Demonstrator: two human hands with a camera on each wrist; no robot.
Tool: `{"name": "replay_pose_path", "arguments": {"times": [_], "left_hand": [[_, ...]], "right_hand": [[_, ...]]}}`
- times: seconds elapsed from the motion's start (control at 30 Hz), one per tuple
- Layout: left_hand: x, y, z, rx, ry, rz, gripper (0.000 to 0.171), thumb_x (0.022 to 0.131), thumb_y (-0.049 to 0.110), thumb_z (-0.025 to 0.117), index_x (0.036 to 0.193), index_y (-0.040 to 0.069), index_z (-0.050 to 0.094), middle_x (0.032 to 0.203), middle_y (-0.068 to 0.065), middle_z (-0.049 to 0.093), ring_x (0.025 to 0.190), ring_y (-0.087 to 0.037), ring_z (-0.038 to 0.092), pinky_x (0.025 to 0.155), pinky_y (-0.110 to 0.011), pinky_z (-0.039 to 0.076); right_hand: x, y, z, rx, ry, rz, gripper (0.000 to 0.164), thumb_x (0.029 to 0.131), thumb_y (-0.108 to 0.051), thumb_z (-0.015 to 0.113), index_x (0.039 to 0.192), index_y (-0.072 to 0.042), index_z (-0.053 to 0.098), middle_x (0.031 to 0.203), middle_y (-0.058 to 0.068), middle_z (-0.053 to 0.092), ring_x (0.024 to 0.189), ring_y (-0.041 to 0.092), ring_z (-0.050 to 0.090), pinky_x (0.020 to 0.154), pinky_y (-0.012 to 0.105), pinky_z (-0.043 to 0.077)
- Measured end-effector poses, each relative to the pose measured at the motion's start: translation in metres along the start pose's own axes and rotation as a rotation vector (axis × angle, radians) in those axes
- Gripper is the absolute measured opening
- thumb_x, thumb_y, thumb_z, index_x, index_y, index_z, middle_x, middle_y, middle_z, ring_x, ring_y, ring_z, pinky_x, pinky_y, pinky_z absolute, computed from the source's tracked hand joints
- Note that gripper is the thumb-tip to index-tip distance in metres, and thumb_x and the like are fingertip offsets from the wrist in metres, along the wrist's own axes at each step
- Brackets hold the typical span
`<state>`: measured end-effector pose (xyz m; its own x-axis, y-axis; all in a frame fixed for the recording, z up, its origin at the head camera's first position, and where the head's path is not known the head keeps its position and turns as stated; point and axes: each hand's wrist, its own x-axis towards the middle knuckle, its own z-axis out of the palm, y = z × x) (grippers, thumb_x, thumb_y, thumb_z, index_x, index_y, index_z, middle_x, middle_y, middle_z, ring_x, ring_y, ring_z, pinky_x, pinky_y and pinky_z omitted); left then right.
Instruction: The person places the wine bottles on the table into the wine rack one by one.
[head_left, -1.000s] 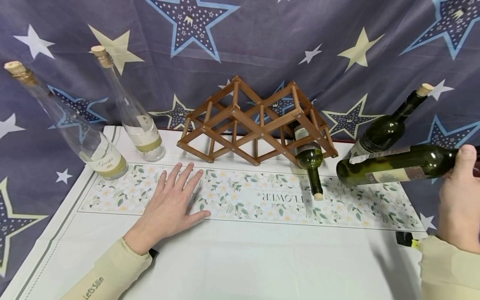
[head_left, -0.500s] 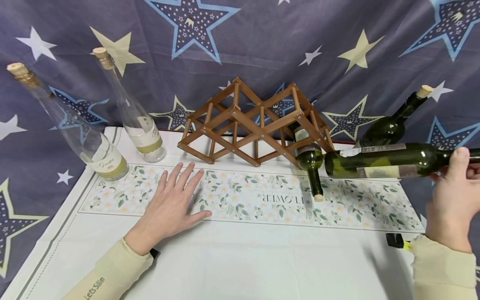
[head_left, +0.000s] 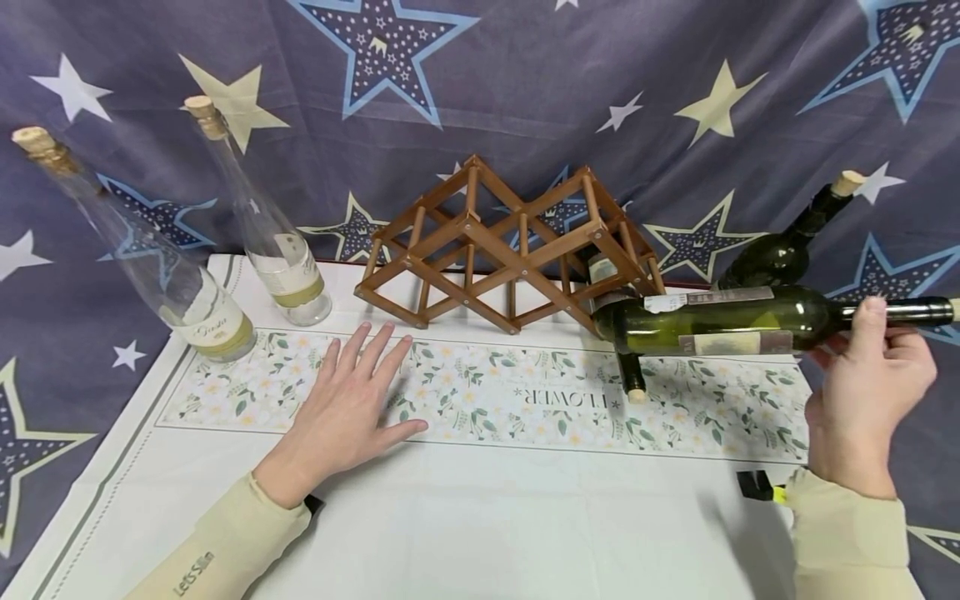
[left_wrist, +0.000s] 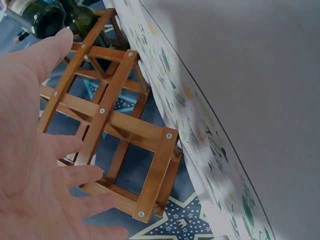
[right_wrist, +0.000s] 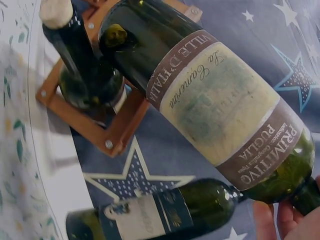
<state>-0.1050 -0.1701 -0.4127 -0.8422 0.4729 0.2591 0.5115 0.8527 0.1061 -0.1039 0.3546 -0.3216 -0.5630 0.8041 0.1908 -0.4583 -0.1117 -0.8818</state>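
Green wine bottle (head_left: 720,325) lies level by the wooden rack (head_left: 510,250), neck pinched in the right hand (head_left: 870,400); left hand (head_left: 345,412) rests flat, fingers spread.

The right hand (head_left: 870,392) has carried the green bottle (head_left: 720,321) leftward, its base now at the wooden rack (head_left: 510,250).

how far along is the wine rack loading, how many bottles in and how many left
One green bottle already lies in the wooden rack, cork toward the person. The right hand grips the neck of a second green bottle, held level, base by the rack. A third green bottle and two clear bottles stand waiting. The left hand rests flat on the tablecloth.
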Motion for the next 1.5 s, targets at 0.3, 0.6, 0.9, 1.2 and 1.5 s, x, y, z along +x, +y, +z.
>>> {"name": "replay_pose_path", "arguments": {"times": [0.3, 0.6, 0.9, 1.2, 1.5], "left_hand": [[0.005, 0.003, -0.002, -0.008, 0.022, 0.014, 0.116, 0.082, 0.075, 0.076, 0.168, 0.011, 0.03, 0.169, -0.022, 0.03, 0.157, -0.048, 0.02, 0.119, -0.074, 0.021], [0.015, 0.009, -0.005, -0.016, 0.054, 0.036, 0.117, 0.082, 0.074, 0.077, 0.168, 0.01, 0.029, 0.168, -0.022, 0.033, 0.155, -0.049, 0.024, 0.118, -0.074, 0.025], [0.024, 0.017, -0.01, -0.024, 0.046, 0.047, 0.116, 0.083, 0.073, 0.077, 0.168, 0.009, 0.03, 0.171, -0.021, 0.026, 0.156, -0.048, 0.023, 0.121, -0.07, 0.022], [0.032, 0.023, -0.01, -0.026, 0.064, 0.064, 0.116, 0.084, 0.074, 0.075, 0.167, 0.008, 0.029, 0.172, -0.021, 0.025, 0.156, -0.046, 0.023, 0.123, -0.068, 0.02], [0.042, 0.032, -0.011, -0.053, 0.064, 0.081, 0.116, 0.085, 0.072, 0.077, 0.169, 0.011, 0.025, 0.172, -0.019, 0.024, 0.158, -0.044, 0.02, 0.122, -0.069, 0.024]], "right_hand": [[-0.011, 0.012, 0.011, 0.085, -0.038, 0.107, 0.027, 0.099, -0.019, 0.077, 0.109, 0.005, 0.068, 0.088, 0.015, 0.067, 0.063, 0.02, 0.072, 0.049, 0.027, 0.058], [-0.03, 0.029, 0.027, 0.105, -0.086, 0.166, 0.029, 0.1, -0.019, 0.077, 0.11, 0.006, 0.067, 0.093, 0.017, 0.07, 0.065, 0.021, 0.074, 0.049, 0.028, 0.059], [-0.053, 0.042, 0.04, 0.083, -0.169, 0.196, 0.039, 0.101, -0.021, 0.076, 0.124, 0.008, 0.064, 0.099, 0.017, 0.071, 0.066, 0.019, 0.073, 0.052, 0.026, 0.058], [-0.069, 0.048, 0.053, 0.082, -0.223, 0.208, 0.029, 0.102, -0.022, 0.074, 0.116, 0.004, 0.068, 0.088, 0.013, 0.069, 0.066, 0.018, 0.073, 0.052, 0.026, 0.059], [-0.083, 0.053, 0.059, 0.053, -0.257, 0.257, 0.031, 0.103, -0.023, 0.072, 0.119, 0.003, 0.064, 0.1, 0.015, 0.066, 0.072, 0.018, 0.074, 0.058, 0.028, 0.062]]}}
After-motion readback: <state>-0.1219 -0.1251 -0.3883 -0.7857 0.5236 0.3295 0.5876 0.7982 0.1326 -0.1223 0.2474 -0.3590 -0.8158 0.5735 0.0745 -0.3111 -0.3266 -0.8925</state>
